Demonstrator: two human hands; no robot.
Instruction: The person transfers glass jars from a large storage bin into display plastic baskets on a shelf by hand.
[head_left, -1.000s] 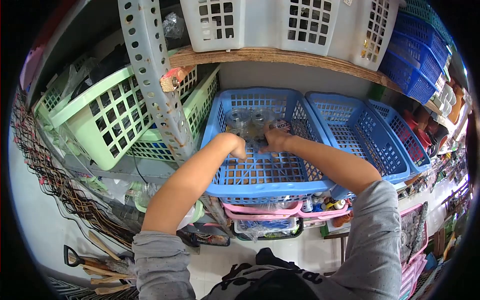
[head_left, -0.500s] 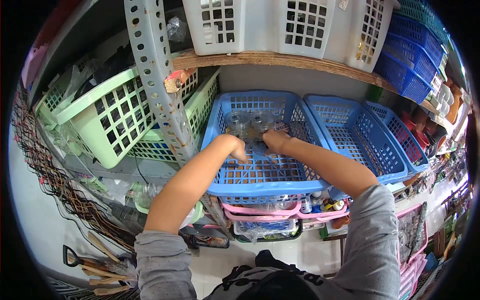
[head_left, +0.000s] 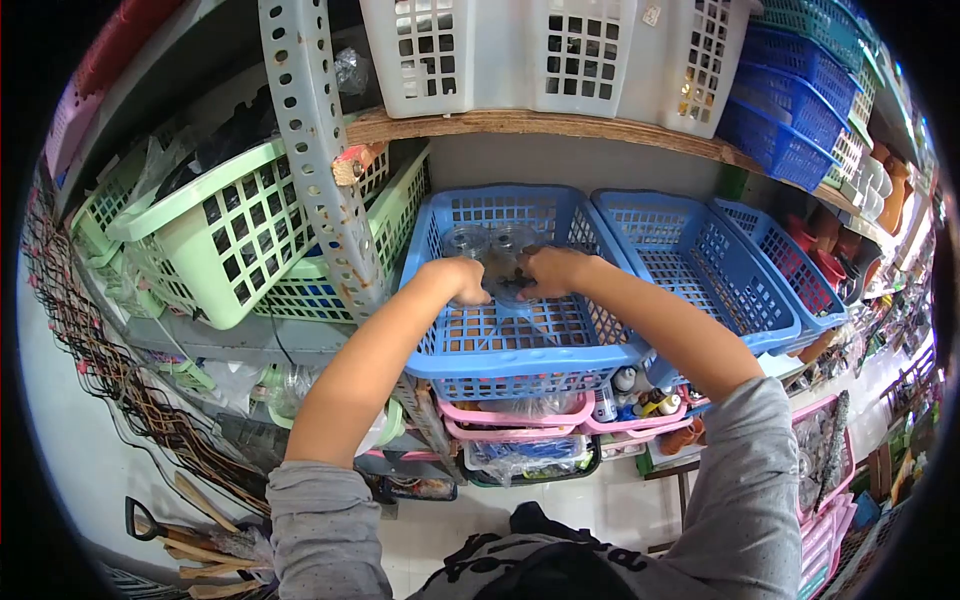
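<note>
Both of my hands reach into a blue plastic basket (head_left: 520, 362) on the shelf. Several clear plastic containers (head_left: 513, 238) stand toward its back, near its left side. My left hand (head_left: 466, 281) is at the left side of the nearer clear containers, its fingers bent downward. On their right side, my right hand (head_left: 545, 273) has its fingers curled round a clear container (head_left: 508, 288) between the two hands. Exactly what the left fingertips touch is hidden. The bare grid floor of the basket shows in front of the hands.
More blue baskets (head_left: 700, 265) stand to the right. A perforated metal post (head_left: 325, 170) and green baskets (head_left: 225, 240) are on the left. Overhead runs a wooden shelf edge (head_left: 560, 124) with white baskets (head_left: 505, 60). Pink baskets (head_left: 520, 423) sit below.
The view has shifted slightly, so the baskets appear further left. My right hand has lowered a little round the clear container, and the printed item beside it no longer shows clearly.
</note>
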